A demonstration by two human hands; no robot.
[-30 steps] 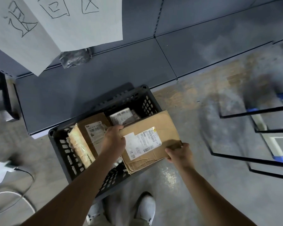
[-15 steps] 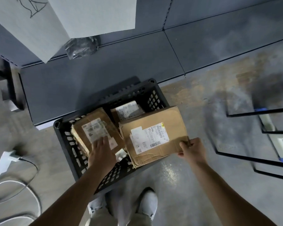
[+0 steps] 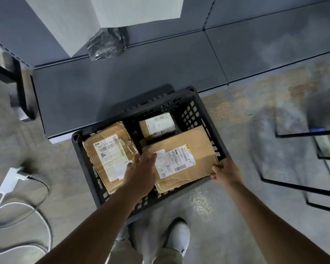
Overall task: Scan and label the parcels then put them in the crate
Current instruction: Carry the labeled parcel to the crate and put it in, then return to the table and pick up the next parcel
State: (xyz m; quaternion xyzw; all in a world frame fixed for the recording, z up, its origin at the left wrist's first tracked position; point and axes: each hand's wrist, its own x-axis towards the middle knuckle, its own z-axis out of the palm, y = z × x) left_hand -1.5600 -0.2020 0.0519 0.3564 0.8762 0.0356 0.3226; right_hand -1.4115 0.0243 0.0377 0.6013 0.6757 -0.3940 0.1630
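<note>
The right grip holds the near right corner of the flat parcel, fingers curled round the card edge. The left grip is flat with straight fingers and lies over the parcel's left edge. We cannot tell how hard it presses.

The flat parcel sits at lower centre of the frame, in the right half of the crate, with its near edge at the crate's near rim. A taped parcel lies just beside it on the left. A small parcel lies above it, near frame centre.

We judge the flat parcel light and only moderately stiff:
- The card is creased and torn along the near edge.
- A single corner hold may let the panel bend.
- We recommend taking hold on two opposite sound edges, clear of the tear.
- We expect the glossy label to be slippery under a flat palm.
</note>
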